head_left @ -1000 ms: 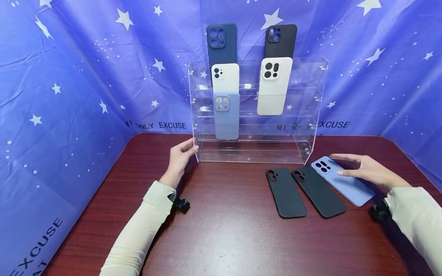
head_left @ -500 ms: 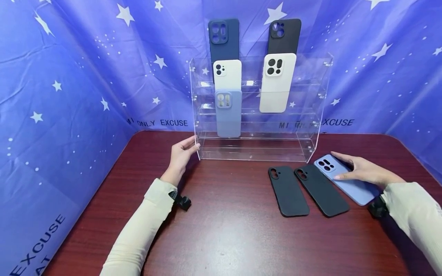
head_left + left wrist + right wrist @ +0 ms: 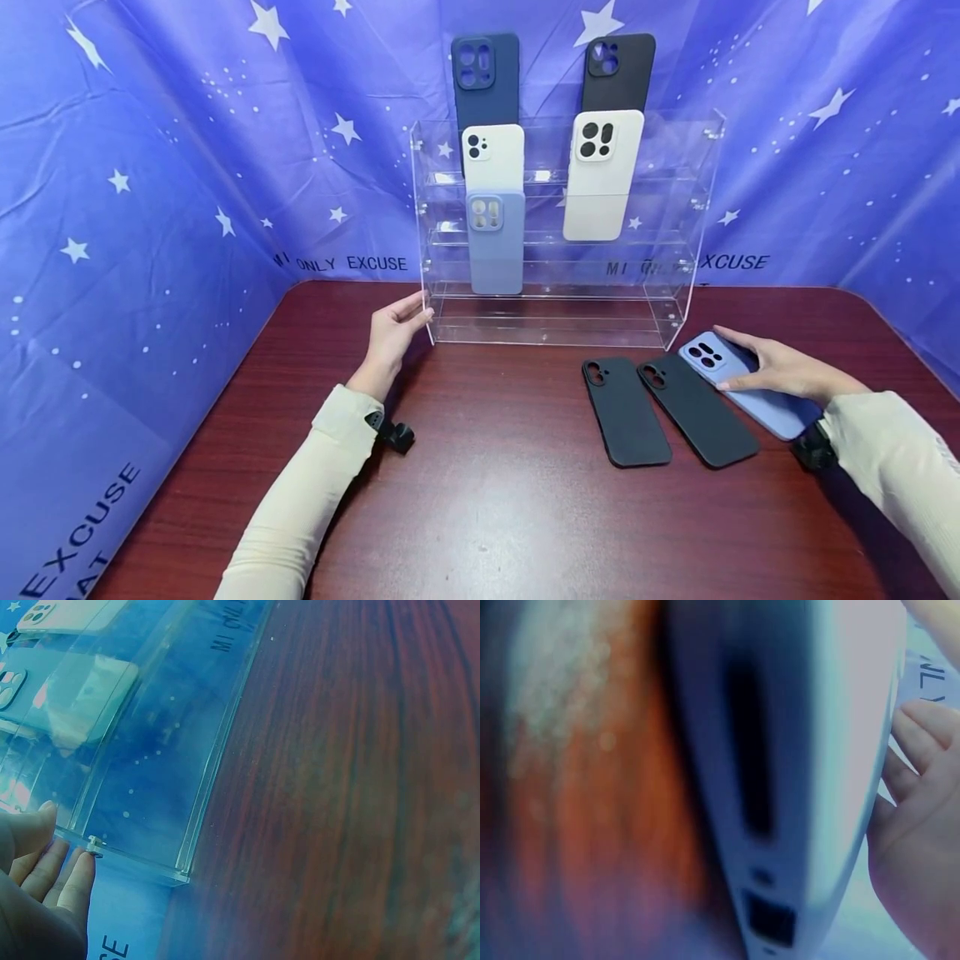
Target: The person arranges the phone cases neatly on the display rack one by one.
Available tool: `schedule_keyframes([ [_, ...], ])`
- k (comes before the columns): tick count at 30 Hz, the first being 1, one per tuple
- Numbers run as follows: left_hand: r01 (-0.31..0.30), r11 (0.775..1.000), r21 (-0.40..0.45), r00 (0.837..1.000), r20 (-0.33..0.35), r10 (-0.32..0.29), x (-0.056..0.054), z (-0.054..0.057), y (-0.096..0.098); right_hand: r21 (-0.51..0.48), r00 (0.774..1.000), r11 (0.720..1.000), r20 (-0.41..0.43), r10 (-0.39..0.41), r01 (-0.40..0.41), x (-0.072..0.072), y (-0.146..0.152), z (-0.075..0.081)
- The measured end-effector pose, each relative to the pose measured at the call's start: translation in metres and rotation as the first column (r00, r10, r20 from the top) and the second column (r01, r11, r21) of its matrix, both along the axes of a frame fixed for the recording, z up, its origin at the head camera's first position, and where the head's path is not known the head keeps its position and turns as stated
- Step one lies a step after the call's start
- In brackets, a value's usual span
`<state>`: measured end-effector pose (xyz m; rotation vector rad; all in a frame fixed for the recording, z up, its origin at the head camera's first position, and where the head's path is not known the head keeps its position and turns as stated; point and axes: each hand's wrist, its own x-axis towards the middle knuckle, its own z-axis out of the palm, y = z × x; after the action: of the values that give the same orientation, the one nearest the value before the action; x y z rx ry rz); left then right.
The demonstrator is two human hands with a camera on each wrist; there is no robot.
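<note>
My left hand (image 3: 392, 340) pinches the left side panel of a clear acrylic display stand (image 3: 555, 332), thumb in front and fingers on the outer side, as the left wrist view also shows. At the right, my right hand (image 3: 787, 369) spans a light blue phone case (image 3: 772, 410) and grips it by its long edges. Its camera cutouts face up beyond the fingers, and the hand covers part of its back. Close up in the right wrist view, the case's bottom edge (image 3: 780, 780) with its port slots looks blurred. Two black phone cases (image 3: 628, 417) (image 3: 701, 412) lie to its left.
On the stand's tiers are a dark blue case (image 3: 487, 100), a white case (image 3: 495, 175) and a light blue case (image 3: 498, 258) at left. A black case (image 3: 618, 87) and a white case (image 3: 603, 192) stand at right. A starred blue curtain (image 3: 165, 275) surrounds the reddish table (image 3: 480, 467).
My right thumb has slid from the light blue case's back to its near long edge, and the hand has closed around the case. The left hand stays on the stand.
</note>
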<state>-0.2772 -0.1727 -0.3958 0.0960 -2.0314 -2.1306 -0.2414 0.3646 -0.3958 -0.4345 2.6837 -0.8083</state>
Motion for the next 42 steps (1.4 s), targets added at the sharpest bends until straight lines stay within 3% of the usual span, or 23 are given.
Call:
schedule_keyframes([
  [9,0.006,1.000,0.012,1.000,-0.006,-0.006,0.001,0.003,0.001,-0.095,0.999,0.994,-0.023,0.045,-0.047,0.004,-0.007,0.005],
  [17,0.007,1.000,0.027,1.000,-0.027,-0.007,0.001,0.004,0.000,-0.016,0.995,0.998,-0.084,0.056,-0.058,0.002,-0.010,0.010],
  [26,0.004,1.000,0.029,1.000,-0.020,-0.003,0.001,0.004,0.001,0.094,0.970,0.991,-0.219,0.110,-0.091,-0.004,-0.018,0.013],
  [32,0.010,1.000,0.026,1.000,-0.019,-0.009,0.001,0.004,0.002,0.093,0.978,0.994,-0.196,0.072,-0.054,-0.007,-0.024,0.019],
  [37,0.005,1.000,0.021,1.000,0.001,-0.005,0.001,0.002,0.000,0.039,0.984,0.999,-0.177,-0.014,0.021,-0.008,-0.028,0.030],
  [42,0.005,1.000,0.016,1.000,0.015,-0.005,0.002,0.001,-0.001,-0.098,0.989,0.987,-0.054,-0.135,0.130,-0.003,-0.031,0.041],
])
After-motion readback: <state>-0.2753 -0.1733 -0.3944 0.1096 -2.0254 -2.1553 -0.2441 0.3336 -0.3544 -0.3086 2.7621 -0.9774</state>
